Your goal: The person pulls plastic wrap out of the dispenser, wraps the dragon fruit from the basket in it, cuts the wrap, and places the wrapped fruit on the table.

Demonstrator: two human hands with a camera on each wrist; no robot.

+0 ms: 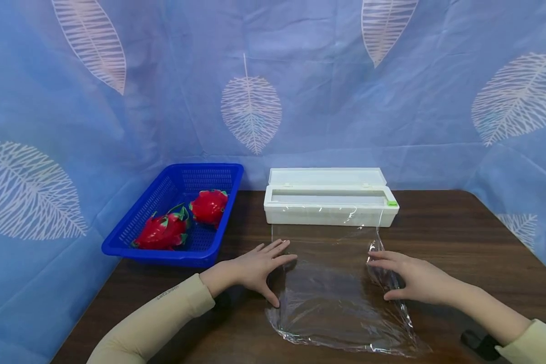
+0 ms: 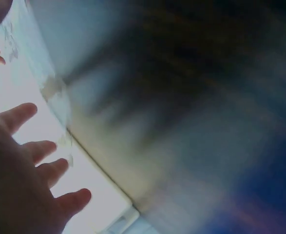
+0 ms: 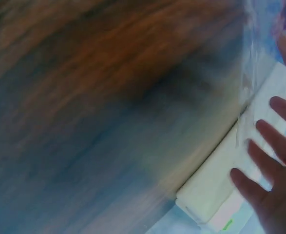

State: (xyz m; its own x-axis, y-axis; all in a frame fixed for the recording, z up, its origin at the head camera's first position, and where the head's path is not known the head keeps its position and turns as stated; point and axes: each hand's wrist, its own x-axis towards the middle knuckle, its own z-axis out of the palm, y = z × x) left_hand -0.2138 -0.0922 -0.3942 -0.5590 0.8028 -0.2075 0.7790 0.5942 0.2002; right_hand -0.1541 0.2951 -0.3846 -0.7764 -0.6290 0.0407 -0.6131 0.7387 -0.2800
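1. Two hands lay flat on a film (image 1: 341, 298) sheet drawn out of a white box (image 1: 329, 205) at the table's (image 1: 459, 237) far middle, reaching to the near edge
2. The left hand (image 1: 255, 270) pressed the film's left edge, fingers straight and spread apart
3. The right hand (image 1: 411, 278) rested on the film's right edge, fingers straight and slightly apart, gripping nothing
4. A blue basket (image 1: 177, 215) at the far left corner held two dragon fruits (image 1: 182, 220)
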